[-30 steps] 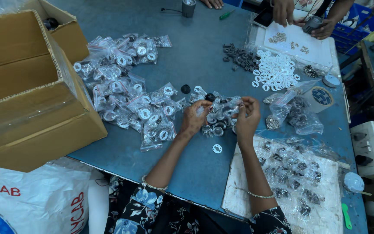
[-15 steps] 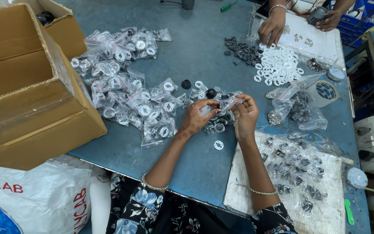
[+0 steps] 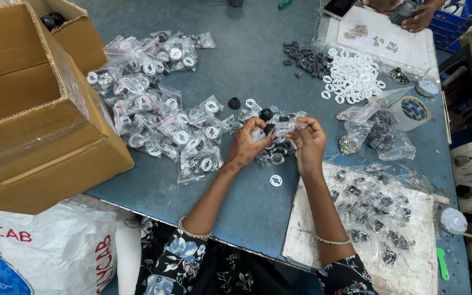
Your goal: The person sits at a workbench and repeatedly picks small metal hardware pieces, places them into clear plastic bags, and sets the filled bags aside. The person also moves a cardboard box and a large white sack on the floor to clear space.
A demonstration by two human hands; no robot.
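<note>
- Far left: big open brown cardboard box (image 3: 34,109) on the table edge; white printed plastic sack (image 3: 45,251) below it.
- Next right: loose heap of small clear zip bags with red seal strips (image 3: 154,109), each holding white rings and dark parts, lying on the blue-grey metal table (image 3: 247,60).
- Left hand (image 3: 245,146): fingers curled, pinching one end of a small clear plastic pouch (image 3: 279,128) held just above the table centre.
- Right hand (image 3: 310,142): fingers closed on the pouch's other end, thumbs meeting at its mouth.
- Step in hand, as judged: filling or sealing this one pouch; cannot tell if the seal is already pressed.
- Under the hands: small pile of black round fittings (image 3: 273,155); one flat white ring (image 3: 275,180) lies apart, nearer the body.
- Next move likely calls for running the fingers along the seal strip, then a free hand to pick parts.
- Right: spread of white plastic rings (image 3: 353,76), larger clear bag of dark parts (image 3: 383,134), white sheet with bagged dark pieces (image 3: 378,213).
- Top right: another person's hand (image 3: 419,19) at a paper sheet.
</note>
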